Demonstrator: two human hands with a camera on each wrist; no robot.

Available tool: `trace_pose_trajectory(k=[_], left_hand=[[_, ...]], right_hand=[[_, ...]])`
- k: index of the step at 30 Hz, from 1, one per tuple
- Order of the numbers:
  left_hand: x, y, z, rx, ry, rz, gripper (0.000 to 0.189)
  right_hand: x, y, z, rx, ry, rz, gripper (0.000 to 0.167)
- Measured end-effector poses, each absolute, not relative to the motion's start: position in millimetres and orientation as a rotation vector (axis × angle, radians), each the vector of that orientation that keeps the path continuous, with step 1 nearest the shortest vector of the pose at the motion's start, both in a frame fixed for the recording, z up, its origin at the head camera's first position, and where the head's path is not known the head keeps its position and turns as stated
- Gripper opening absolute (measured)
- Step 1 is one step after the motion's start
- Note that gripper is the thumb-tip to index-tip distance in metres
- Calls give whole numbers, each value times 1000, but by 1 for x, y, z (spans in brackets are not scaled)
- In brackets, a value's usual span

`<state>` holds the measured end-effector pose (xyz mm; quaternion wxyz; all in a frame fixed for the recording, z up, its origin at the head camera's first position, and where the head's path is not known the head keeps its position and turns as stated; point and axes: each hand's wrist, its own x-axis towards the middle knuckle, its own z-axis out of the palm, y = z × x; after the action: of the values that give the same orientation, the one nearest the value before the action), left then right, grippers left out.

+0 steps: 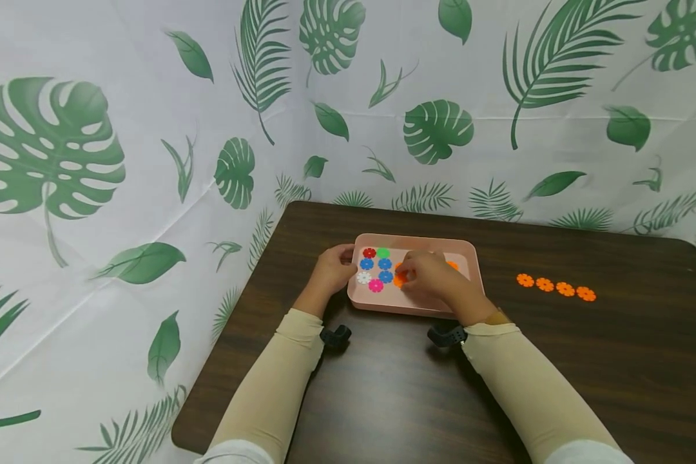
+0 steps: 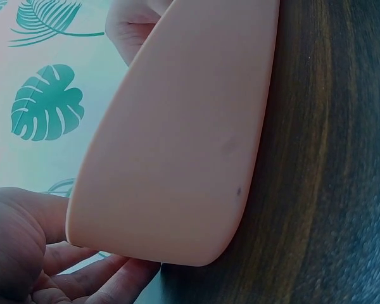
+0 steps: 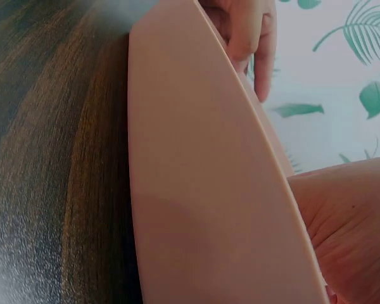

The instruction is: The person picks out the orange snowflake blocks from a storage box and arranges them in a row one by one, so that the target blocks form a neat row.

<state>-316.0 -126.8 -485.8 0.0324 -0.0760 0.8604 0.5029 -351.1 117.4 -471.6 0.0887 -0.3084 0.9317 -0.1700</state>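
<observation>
A pink tray (image 1: 408, 310) lies on the table with small flower-shaped discs inside. My left hand (image 1: 332, 269) grips its left end, thumb at the rim and fingers outside the wall, as the left wrist view also shows. Over the tray's middle, my right hand (image 1: 432, 274) pinches at an orange disc (image 1: 400, 281), which its fingers partly cover. Left of it sit a red disc (image 1: 369, 253), a green disc (image 1: 383, 253), several blue discs (image 1: 385, 264), a white disc (image 1: 363, 278) and a pink disc (image 1: 376, 285). Another orange disc (image 1: 453, 265) shows beyond the right hand.
Several orange discs (image 1: 544, 284) form a slanting row on the dark wooden table (image 1: 626, 361), right of the tray. A leaf-patterned cloth (image 1: 383, 84) hangs behind and to the left. Black bands (image 1: 448, 336) are on both wrists.
</observation>
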Motion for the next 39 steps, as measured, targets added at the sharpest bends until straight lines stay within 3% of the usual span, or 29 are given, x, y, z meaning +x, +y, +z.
trace_pose_trajectory(k=[15, 39], left_hand=[[-297, -120, -487, -237, 2666, 1568, 58], [-263, -109, -492, -294, 2681, 1583, 57]], right_hand=[[-336, 117, -473, -939, 2759, -366, 25], [-303, 124, -472, -1043, 2844, -116, 41]])
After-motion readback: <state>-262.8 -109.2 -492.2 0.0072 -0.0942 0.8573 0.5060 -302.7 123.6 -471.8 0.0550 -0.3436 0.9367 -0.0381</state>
